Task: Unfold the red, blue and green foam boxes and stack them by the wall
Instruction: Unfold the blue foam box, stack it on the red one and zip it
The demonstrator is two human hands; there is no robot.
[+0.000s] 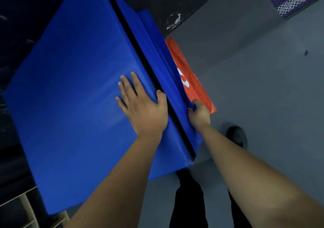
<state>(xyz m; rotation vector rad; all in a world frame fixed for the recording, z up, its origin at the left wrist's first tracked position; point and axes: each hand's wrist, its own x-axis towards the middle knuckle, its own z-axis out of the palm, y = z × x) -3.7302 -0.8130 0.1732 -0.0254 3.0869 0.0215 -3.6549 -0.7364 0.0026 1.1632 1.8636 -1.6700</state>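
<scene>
A: Where is the blue foam box (73,91)?

B: It fills the left and middle of the view, its broad top face turned up toward the camera. A black strip (149,69) runs along its right edge from the upper middle down to the near corner, and past that strip a narrower blue flap (157,52) hangs down the right side.

A: And the hands?

B: The left hand (142,108) lies flat on the top face, close to the right edge, its 4 fingers straight and spread, the thumb resting right at the black strip. It presses on the surface and clasps nothing. The right hand (199,112) is on the other side of the strip, fingers curled tight round the lower edge of the blue flap, so its grip is narrow and full of blue cover.

A: Any other box in sight?

B: The red foam box (194,80) sits beneath the blue one; only a strip of it shows, poking out past the flap, with white markings on it. Its near corner lies just beyond the right hand's knuckles.

A: What carries it all?

B: A grey floor (263,87) on the right. A dark wall (21,8) stands behind the blue box at the upper left. A black shoe (236,136) rests on the floor near the box's near corner, dark trouser legs (189,201) show below, and a pale wooden shelf (22,208) sits at the lower left corner.
</scene>
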